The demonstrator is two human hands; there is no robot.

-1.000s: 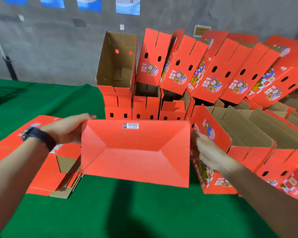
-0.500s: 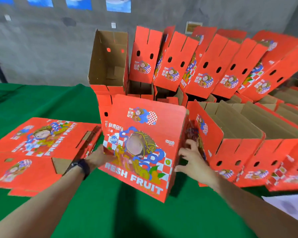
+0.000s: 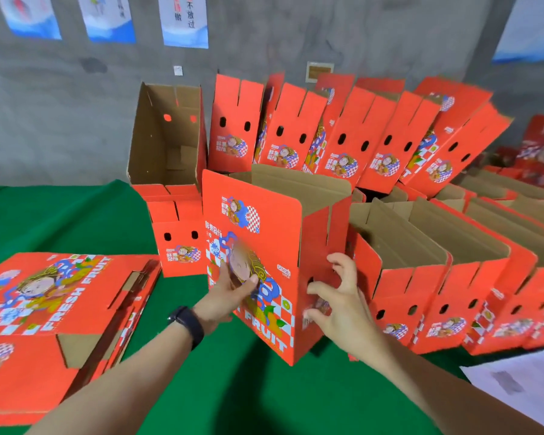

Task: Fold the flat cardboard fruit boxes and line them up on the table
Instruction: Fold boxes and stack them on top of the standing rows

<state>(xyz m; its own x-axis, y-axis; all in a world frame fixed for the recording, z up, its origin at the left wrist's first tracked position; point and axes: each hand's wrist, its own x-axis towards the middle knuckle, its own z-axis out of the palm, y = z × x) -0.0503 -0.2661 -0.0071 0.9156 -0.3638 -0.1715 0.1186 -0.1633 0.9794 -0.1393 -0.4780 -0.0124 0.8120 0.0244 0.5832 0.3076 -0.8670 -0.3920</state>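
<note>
Squaring the upright red cardboard fruit box [image 3: 280, 246] at the green counter [image 3: 76, 215]: left grip [image 3: 230, 293] flat on its front, right grip [image 3: 339, 296] splayed open against its side.

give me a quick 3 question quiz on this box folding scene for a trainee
1. True or false: the box between the left hand and right hand has its top open.
2. Which wrist carries the dark wristband? A left, B right.
3. Fill in: the flat boxes lie on the person's ____ side.
Key: 1 true; 2 A; 3 left.
</note>
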